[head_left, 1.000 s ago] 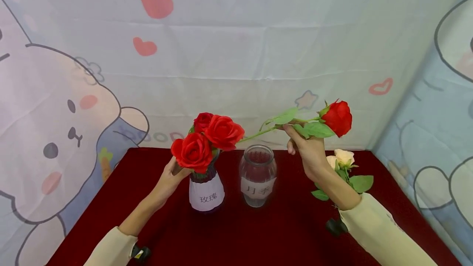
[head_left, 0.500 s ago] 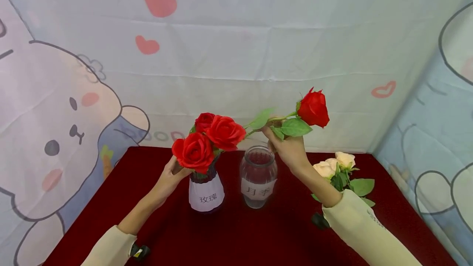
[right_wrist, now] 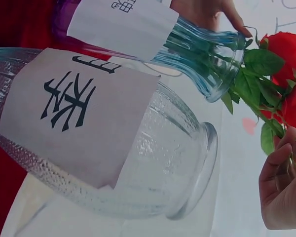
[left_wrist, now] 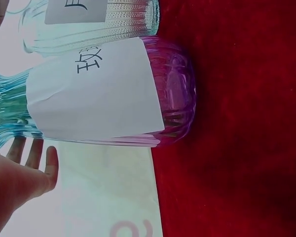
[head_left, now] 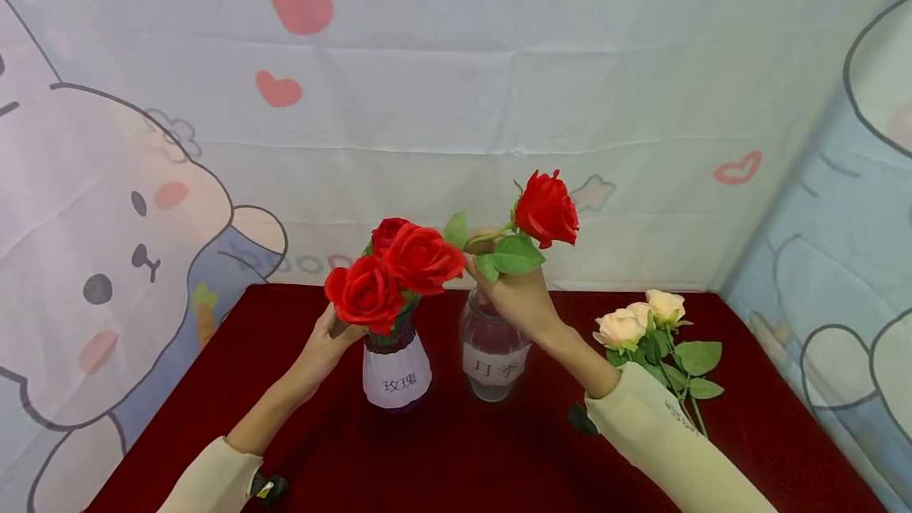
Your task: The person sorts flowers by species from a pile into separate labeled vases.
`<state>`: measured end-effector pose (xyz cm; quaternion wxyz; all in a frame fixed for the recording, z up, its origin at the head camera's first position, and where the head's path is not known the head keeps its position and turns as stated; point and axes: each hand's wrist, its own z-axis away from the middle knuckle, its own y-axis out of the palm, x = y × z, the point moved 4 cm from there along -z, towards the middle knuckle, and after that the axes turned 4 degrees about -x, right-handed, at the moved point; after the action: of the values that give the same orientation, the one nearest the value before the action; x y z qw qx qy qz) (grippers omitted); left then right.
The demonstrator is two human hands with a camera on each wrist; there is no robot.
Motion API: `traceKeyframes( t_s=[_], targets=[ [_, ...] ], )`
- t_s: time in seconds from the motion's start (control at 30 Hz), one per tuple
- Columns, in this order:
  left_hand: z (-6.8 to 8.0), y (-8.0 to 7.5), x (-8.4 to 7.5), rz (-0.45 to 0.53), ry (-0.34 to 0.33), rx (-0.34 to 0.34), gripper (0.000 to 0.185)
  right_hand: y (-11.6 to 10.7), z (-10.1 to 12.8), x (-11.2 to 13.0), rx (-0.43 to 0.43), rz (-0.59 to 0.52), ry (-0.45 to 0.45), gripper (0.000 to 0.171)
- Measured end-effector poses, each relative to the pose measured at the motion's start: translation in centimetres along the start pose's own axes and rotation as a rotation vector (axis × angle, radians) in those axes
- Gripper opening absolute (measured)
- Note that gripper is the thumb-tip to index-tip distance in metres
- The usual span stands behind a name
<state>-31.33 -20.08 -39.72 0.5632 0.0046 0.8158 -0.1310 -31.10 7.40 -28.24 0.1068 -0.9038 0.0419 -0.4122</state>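
My right hand (head_left: 492, 271) pinches the green stem of a red rose (head_left: 546, 208) just below its leaves. It holds the bloom above the clear jar (head_left: 492, 355) and close to the three red roses (head_left: 399, 267) in the purple-bottomed vase (head_left: 395, 366). In the right wrist view the right hand (right_wrist: 281, 192) is beside the jar (right_wrist: 113, 148) mouth, with the vase (right_wrist: 187, 44) behind. My left hand (head_left: 340, 331) rests against the vase's neck under the blooms. In the left wrist view its fingers (left_wrist: 37, 158) lie straight beside the vase (left_wrist: 113, 94).
Cream roses (head_left: 641, 323) with green leaves lie on the red tablecloth (head_left: 463, 457) at the right. Both vessels carry white paper labels. A cartoon-printed cloth backdrop (head_left: 456, 101) closes in the table at the back and sides.
My right hand has carried the red rose leftwards, from over the cream roses to above the jar beside the vase's roses, and the bloom now points more upward. The left hand has stayed at the vase.
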Motion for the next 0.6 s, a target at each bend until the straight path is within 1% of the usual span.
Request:
traceKeyframes(
  t_s=[0.07,0.13,0.17,0.2,0.3,0.37,0.5,0.6],
  targets=[
    [0.0,0.0,0.0,0.009,0.003,0.002,0.067,0.4,0.1,-0.3,0.018,-0.027,0.003,0.015],
    [0.0,0.0,0.1,0.004,-0.004,-0.005,0.067,0.8,0.1,-0.4,0.019,-0.031,-0.009,0.013],
    [0.0,0.0,0.1,0.002,-0.005,-0.010,0.067,1.0,0.1,-0.4,0.019,-0.022,-0.021,0.010],
    [0.0,0.0,0.1,0.002,-0.003,-0.013,0.067,1.2,0.0,-0.4,0.019,0.002,-0.033,0.010],
    [0.0,0.0,0.2,0.005,0.008,-0.016,0.067,1.6,0.0,-0.2,0.037,0.067,-0.087,0.020],
    [0.0,0.0,0.2,0.011,0.019,-0.012,0.066,1.8,0.0,-0.2,0.065,0.107,-0.107,0.026],
    [-0.1,-0.1,0.3,-0.003,0.016,-0.014,0.064,2.1,0.0,-0.4,0.104,0.158,-0.102,0.021],
    [-0.1,-0.1,0.3,-0.012,0.006,-0.021,0.064,2.5,0.0,-0.7,0.141,0.207,-0.073,0.018]
  ],
)
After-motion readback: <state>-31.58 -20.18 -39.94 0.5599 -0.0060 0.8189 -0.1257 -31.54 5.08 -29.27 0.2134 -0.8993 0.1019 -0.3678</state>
